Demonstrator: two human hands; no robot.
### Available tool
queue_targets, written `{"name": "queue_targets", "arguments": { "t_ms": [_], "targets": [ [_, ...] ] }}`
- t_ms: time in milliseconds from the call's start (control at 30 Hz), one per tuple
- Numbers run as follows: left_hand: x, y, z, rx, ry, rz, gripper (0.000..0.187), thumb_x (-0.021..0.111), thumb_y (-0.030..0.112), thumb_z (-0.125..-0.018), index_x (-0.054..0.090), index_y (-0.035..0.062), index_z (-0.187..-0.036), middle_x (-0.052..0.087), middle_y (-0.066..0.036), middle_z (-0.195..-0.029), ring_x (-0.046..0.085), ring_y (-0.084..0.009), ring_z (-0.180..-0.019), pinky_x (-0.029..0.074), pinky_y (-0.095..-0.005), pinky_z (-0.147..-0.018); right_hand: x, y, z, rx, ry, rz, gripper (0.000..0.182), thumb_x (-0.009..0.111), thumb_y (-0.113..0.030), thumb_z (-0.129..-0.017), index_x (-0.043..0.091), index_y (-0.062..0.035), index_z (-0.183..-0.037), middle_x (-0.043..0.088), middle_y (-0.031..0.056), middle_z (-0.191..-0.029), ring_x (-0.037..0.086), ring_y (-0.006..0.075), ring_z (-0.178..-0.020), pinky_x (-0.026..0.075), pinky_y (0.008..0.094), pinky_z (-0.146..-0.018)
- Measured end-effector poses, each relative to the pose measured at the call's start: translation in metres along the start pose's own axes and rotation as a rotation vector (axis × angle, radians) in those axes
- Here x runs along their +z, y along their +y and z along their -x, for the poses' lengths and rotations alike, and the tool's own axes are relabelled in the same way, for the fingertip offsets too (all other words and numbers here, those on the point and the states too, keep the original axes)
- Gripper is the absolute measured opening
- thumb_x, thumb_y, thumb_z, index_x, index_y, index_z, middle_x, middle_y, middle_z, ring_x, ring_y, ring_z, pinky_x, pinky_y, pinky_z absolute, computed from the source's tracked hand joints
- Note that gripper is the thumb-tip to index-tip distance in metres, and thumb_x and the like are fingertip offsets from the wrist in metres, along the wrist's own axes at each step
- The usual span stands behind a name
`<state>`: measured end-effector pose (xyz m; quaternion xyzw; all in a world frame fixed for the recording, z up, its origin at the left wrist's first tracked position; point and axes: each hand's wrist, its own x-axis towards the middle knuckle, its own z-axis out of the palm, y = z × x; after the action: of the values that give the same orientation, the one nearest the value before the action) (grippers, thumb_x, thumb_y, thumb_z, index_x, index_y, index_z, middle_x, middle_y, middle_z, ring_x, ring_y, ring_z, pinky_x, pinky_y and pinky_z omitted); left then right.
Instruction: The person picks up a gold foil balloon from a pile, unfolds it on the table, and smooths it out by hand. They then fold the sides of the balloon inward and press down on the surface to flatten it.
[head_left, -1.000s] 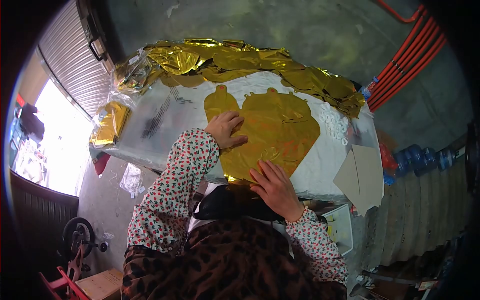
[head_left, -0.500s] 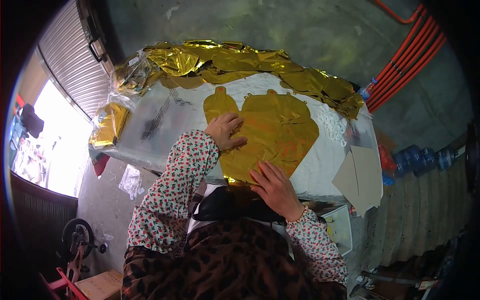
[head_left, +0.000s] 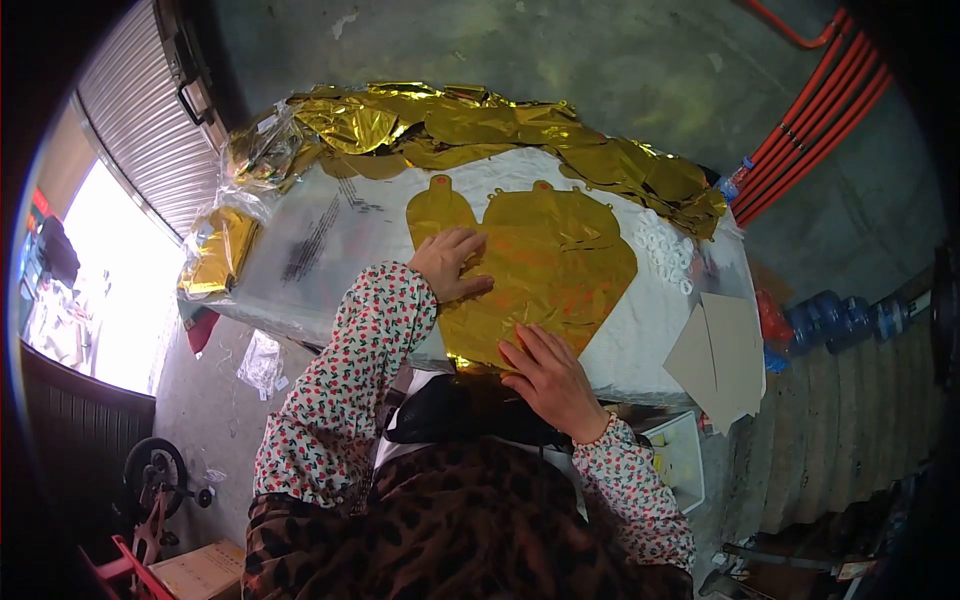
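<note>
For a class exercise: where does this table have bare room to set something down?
The table has a wide bare patch at left, between the gold packet and the gold sheet, and a smaller one between the sheet and cardboard. Crowded: the far edge, under the foil pile, and the middle, under the left hand and right hand.

No lettering is readable. Rows of dark print (head_left: pixel 314 238) on the clear plastic cover (head_left: pixel 262 262), near the left edge of the tabletop (head_left: pixel 622 358), are too blurred to make out; so is faint marking on a cardboard box (head_left: pixel 205 574) beyond the near left corner.
</note>
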<state>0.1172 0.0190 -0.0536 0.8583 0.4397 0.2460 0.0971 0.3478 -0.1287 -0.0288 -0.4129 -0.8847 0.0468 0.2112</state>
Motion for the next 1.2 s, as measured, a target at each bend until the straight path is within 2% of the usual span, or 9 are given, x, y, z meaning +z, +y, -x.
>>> {"name": "queue_targets", "arguments": {
  "t_ms": [100, 200, 567, 767, 867, 933, 1200],
  "targets": [
    [-0.01, 0.007, -0.004, -0.098, -0.122, 0.059, 0.068, 0.066, 0.046, -0.079, 0.049, 0.001, -0.128, 0.048, -0.017, -0.129, 0.046, -0.0336, -0.119, 0.037, -0.0416, -0.098, 0.0, 0.0, 0.0, 0.002, -0.005, -0.001, 0.045, 0.066, -0.025, -0.083, 0.055, -0.0083, -0.123, 0.049, 0.0154, -0.129, 0.044, 0.0344, -0.122, 0.036, 0.0455, -0.101],
    [-0.002, 0.0, -0.002, -0.017, -0.042, -0.005, 0.068, 0.067, 0.046, -0.079, 0.049, -0.0001, -0.126, 0.048, -0.017, -0.129, 0.047, -0.0332, -0.119, 0.038, -0.0407, -0.097, -0.001, -0.001, 0.001, 0.003, -0.005, -0.001, 0.045, 0.066, -0.025, -0.083, 0.055, -0.0085, -0.123, 0.049, 0.0154, -0.129, 0.044, 0.0346, -0.122, 0.036, 0.0455, -0.101],
    [-0.003, 0.002, -0.001, -0.014, -0.036, 0.006, 0.066, 0.067, 0.045, -0.078, 0.051, 0.0007, -0.125, 0.048, -0.016, -0.128, 0.047, -0.0332, -0.117, 0.038, -0.0407, -0.097, -0.004, -0.001, 0.0, 0.024, 0.02, -0.028, 0.051, 0.067, -0.025, -0.082, 0.05, -0.0058, -0.127, 0.048, 0.0173, -0.13, 0.044, 0.0364, -0.121, 0.036, 0.0461, -0.101],
    [0.004, -0.005, 0.0, 0.028, 0.046, -0.02, 0.068, 0.067, 0.049, -0.075, 0.053, 0.002, -0.122, 0.05, -0.013, -0.125, 0.048, -0.0304, -0.116, 0.038, -0.0399, -0.095, 0.0, 0.024, -0.014, 0.209, 0.147, 0.033, 0.052, 0.06, -0.028, -0.088, 0.046, -0.0011, -0.13, 0.042, 0.0225, -0.136, 0.038, 0.0391, -0.127, 0.031, 0.0476, -0.104],
    [0.0, -0.001, 0.0, 0.003, 0.014, 0.0, 0.069, 0.068, 0.05, -0.075, 0.053, 0.0017, -0.123, 0.05, -0.013, -0.125, 0.047, -0.0303, -0.116, 0.038, -0.0394, -0.094, 0.002, 0.039, -0.026, 0.258, 0.145, 0.095, 0.053, 0.055, -0.033, -0.091, 0.045, -0.0022, -0.132, 0.04, 0.023, -0.138, 0.035, 0.0394, -0.129, 0.028, 0.048, -0.106],
    [-0.001, 0.0, 0.0, 0.007, 0.015, 0.002, 0.069, 0.068, 0.05, -0.075, 0.053, 0.0019, -0.122, 0.05, -0.013, -0.125, 0.047, -0.0301, -0.116, 0.038, -0.0394, -0.095, 0.005, 0.045, -0.03, 0.326, 0.034, 0.114, 0.054, 0.052, -0.037, -0.092, 0.045, -0.0036, -0.133, 0.039, 0.0232, -0.139, 0.035, 0.0393, -0.13, 0.026, 0.0481, -0.107],
    [0.001, -0.001, 0.001, -0.011, 0.002, -0.018, 0.07, 0.067, 0.051, -0.075, 0.052, 0.0027, -0.124, 0.049, -0.013, -0.127, 0.046, -0.0302, -0.119, 0.036, -0.0394, -0.098, 0.016, 0.049, -0.026, 0.304, 0.043, 0.122, 0.053, 0.052, -0.04, -0.091, 0.049, -0.0048, -0.13, 0.041, 0.0238, -0.137, 0.036, 0.0395, -0.129, 0.027, 0.0483, -0.106]
  ]
}}
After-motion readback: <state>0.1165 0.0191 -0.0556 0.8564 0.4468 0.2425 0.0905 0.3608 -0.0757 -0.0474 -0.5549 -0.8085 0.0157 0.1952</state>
